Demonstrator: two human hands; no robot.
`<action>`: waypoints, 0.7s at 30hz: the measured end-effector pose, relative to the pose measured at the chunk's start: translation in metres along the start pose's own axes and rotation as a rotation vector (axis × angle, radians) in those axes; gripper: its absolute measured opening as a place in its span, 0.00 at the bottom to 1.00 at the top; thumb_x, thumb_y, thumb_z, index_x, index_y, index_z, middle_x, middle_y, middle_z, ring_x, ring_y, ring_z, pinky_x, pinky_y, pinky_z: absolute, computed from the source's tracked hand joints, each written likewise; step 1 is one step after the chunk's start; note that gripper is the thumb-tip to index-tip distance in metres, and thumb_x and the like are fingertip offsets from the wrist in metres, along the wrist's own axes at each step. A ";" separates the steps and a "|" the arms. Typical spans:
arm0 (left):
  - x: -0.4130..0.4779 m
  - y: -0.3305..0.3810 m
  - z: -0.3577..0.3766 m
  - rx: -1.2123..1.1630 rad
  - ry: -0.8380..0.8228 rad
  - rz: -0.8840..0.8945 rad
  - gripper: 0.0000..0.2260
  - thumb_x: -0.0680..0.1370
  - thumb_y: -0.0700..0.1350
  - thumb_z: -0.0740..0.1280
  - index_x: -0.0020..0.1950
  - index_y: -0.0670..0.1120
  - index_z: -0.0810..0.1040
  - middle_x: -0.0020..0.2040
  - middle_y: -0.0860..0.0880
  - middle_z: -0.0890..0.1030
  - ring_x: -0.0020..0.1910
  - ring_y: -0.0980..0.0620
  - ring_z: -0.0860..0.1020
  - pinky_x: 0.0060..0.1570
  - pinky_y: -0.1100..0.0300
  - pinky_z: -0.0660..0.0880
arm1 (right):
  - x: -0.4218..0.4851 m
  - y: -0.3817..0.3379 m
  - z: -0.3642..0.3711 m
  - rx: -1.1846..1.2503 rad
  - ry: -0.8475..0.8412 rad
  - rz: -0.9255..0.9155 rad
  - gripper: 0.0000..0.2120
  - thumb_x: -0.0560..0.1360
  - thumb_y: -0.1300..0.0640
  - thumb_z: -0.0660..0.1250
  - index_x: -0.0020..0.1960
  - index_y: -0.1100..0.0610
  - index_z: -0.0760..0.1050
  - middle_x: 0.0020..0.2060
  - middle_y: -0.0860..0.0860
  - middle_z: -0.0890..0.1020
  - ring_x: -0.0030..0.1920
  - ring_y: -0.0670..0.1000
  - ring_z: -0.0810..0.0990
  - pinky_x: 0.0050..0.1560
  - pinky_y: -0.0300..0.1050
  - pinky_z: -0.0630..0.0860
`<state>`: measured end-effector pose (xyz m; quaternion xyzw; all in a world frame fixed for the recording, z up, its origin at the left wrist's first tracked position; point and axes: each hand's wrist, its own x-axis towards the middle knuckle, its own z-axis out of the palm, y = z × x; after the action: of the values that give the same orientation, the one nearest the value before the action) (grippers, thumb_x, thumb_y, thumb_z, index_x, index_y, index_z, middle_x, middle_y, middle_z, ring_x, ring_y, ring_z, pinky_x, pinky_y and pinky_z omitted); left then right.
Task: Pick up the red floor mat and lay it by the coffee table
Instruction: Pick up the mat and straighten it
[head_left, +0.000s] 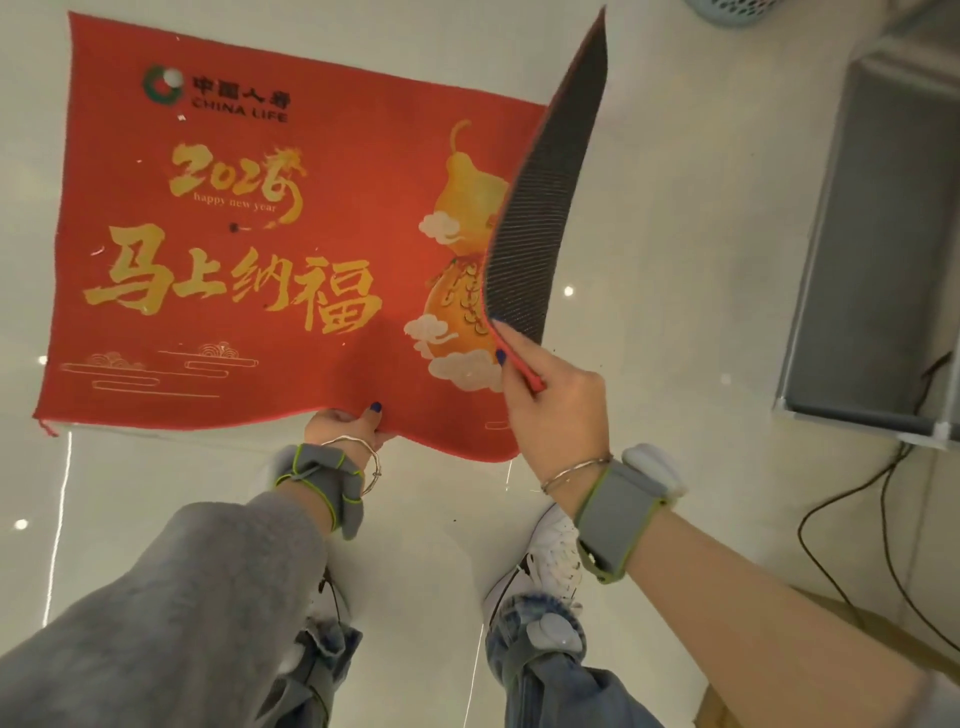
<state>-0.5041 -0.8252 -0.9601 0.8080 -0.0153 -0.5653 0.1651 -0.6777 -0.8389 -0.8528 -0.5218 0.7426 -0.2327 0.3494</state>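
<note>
While the red floor mat (260, 249) fills the upper left and centre of the frame, its long axis runs left to right across the picture, and the gold printed characters read upright toward the lower edge. Its right end is folded up and over, so the dark ribbed underside (550, 171) rises in a curved blade toward the upper right of the frame, with the tip pointing up. The left hand (348, 428) has its grip closed on the mat's near edge at lower centre, thumb on top of the red face. The right hand (556, 405) pinches the near right corner, fingers wrapped over the red-trimmed edge of the folded part. Both wrists wear grey bands. Pale glossy floor (675, 260) shows around the mat; whether the far edge touches it cannot be told. A grey-framed panel (872, 234) lies at the right edge of the frame, well apart from the mat.
</note>
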 end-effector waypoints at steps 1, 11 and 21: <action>0.004 0.000 0.001 -0.044 0.013 -0.010 0.15 0.77 0.41 0.67 0.35 0.45 0.63 0.42 0.39 0.77 0.59 0.35 0.78 0.19 0.70 0.72 | 0.003 0.002 0.001 0.053 0.037 0.055 0.17 0.74 0.57 0.62 0.60 0.50 0.79 0.26 0.40 0.74 0.23 0.41 0.71 0.32 0.28 0.70; 0.008 -0.010 0.005 -0.180 -0.078 -0.106 0.07 0.78 0.41 0.64 0.42 0.43 0.70 0.42 0.49 0.84 0.51 0.48 0.77 0.57 0.57 0.74 | 0.015 0.078 -0.008 0.351 0.703 0.980 0.15 0.73 0.57 0.66 0.59 0.60 0.79 0.53 0.58 0.83 0.52 0.57 0.81 0.52 0.44 0.75; -0.031 -0.012 -0.011 -0.319 -0.149 -0.159 0.08 0.77 0.35 0.64 0.39 0.42 0.71 0.20 0.50 0.80 0.18 0.55 0.80 0.23 0.66 0.78 | -0.040 0.055 0.062 1.069 0.036 1.370 0.13 0.73 0.47 0.67 0.46 0.57 0.72 0.43 0.56 0.80 0.43 0.51 0.81 0.38 0.43 0.81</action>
<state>-0.5070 -0.8045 -0.9320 0.7262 0.1258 -0.6302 0.2443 -0.6558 -0.7808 -0.9209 0.2779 0.6897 -0.2970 0.5991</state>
